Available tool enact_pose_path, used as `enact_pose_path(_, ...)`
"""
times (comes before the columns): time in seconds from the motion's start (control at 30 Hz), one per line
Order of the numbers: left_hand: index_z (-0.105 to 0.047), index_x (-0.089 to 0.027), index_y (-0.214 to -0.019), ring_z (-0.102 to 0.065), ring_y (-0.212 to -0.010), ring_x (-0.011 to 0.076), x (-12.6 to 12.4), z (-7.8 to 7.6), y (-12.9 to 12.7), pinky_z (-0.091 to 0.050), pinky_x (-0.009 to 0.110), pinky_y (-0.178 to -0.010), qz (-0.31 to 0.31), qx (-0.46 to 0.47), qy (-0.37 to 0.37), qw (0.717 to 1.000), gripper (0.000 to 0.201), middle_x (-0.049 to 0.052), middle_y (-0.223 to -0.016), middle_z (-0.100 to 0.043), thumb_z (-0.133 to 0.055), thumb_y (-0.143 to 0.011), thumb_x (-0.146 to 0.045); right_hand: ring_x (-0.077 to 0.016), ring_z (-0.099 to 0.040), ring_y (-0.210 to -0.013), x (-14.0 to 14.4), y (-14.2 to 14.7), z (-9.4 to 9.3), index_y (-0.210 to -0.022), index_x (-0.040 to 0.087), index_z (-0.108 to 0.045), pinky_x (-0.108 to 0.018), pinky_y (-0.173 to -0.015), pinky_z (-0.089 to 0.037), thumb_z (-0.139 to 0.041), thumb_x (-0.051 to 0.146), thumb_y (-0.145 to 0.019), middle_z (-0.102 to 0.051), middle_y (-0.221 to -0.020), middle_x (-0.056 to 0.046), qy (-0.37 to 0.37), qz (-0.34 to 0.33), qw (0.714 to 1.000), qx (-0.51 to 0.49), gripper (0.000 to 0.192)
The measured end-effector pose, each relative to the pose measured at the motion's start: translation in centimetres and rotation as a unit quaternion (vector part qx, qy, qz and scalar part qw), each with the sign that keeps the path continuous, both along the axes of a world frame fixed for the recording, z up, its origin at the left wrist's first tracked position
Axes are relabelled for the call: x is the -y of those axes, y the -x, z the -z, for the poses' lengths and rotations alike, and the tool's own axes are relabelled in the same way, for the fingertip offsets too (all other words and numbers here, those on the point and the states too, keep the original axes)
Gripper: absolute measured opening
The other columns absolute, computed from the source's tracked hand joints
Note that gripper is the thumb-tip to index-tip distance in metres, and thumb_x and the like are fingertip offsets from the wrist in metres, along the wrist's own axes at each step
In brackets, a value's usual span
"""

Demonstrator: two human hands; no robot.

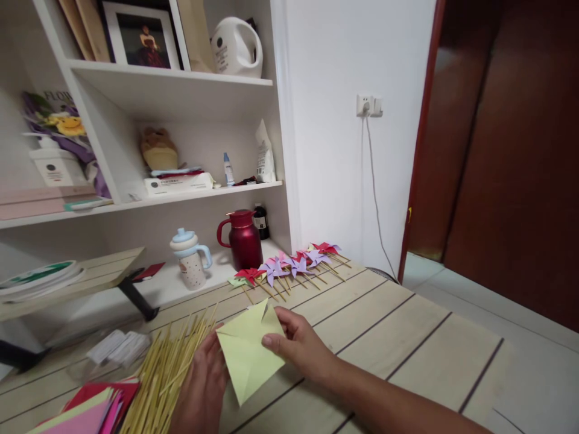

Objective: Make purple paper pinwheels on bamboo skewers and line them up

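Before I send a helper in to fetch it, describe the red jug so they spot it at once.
Start at the white shelf unit on the left wall and drop to its lowest ledge, level with the wooden table. The red jug stands there, right of a pale spouted cup, behind the row of paper pinwheels. It alone is dark glossy red with a handle.

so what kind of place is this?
Likely a room at home used for paper crafts: white shelves with a framed photo, a red jug, finished pinwheels on a wooden table.

Folded pale-yellow paper square (pixel 246 352), held upright
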State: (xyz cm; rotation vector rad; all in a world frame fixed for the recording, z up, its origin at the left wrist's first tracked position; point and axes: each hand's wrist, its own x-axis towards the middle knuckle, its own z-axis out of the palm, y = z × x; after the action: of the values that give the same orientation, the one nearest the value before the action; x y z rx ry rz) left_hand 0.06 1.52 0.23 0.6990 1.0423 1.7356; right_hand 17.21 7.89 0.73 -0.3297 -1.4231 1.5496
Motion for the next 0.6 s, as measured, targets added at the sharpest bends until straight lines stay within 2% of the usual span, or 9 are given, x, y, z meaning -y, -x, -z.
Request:
enact_pose_path(0.1,-0.063,-0.022,-0.125,-0.054,-0.13,0.0327,0.3,0.3,-0.2,-0.045,0.046,-0.107,0.057,0.021,0.026,0.998,0.064,0.013,-0.135,-0.065,-0.062,-0.077,-0.065,-0.0138,-0.06,-0.077,-0.1,-0.6,0.0,-0.101,0.017,-0.07,-0.024,-0.069,-0.045,-0.074,0.034,-0.082,-0.069,-0.089,-0.002,-0.037,0.056,0.997,0.027,0.026)
enact_pose_path(0.23,-0.071,-0.023,-0.116,-0.057,-0.127,0.0319,1.4,-0.3,-0.8,-0.046,0.041,-0.105,0.102,-0.042,0.029,0.993,0.053,0.009,-0.126,-0.071,-0.069,-0.076,-0.057,-0.0149,-0.061,-0.078,-0.5,-0.9,0.2,-0.102,0.018,-0.067,-0.025,-0.07,-0.047,-0.072,0.036,-0.083,-0.068,-0.092,-0.002,-0.045,0.077,0.995,0.033,0.027)
enact_pose_path(0.4,-0.075,-0.024,-0.108,-0.062,-0.121,0.0308,2.0,-1.6,-1.2,-0.048,0.039,-0.104,0.084,-0.117,0.014,0.99,0.041,0.007,-0.121,-0.074,-0.071,-0.076,-0.05,-0.0151,-0.06,-0.078,-0.6,-0.7,0.4,-0.102,0.017,-0.066,-0.026,-0.07,-0.046,-0.071,0.034,-0.083,-0.067,-0.09,-0.002,-0.047,0.083,0.994,0.052,0.026)
enact_pose_path(0.6,-0.078,-0.024,-0.101,-0.052,-0.132,0.0315,2.4,-1.8,-1.2,-0.038,0.041,-0.112,0.067,-0.212,0.039,0.974,0.04,0.005,-0.118,-0.075,-0.077,-0.069,-0.049,-0.0158,-0.06,-0.079,-0.6,-0.7,0.6,-0.102,0.017,-0.066,-0.027,-0.071,-0.046,-0.069,0.03,-0.083,-0.067,-0.091,-0.002,-0.046,0.087,0.992,0.072,0.023)
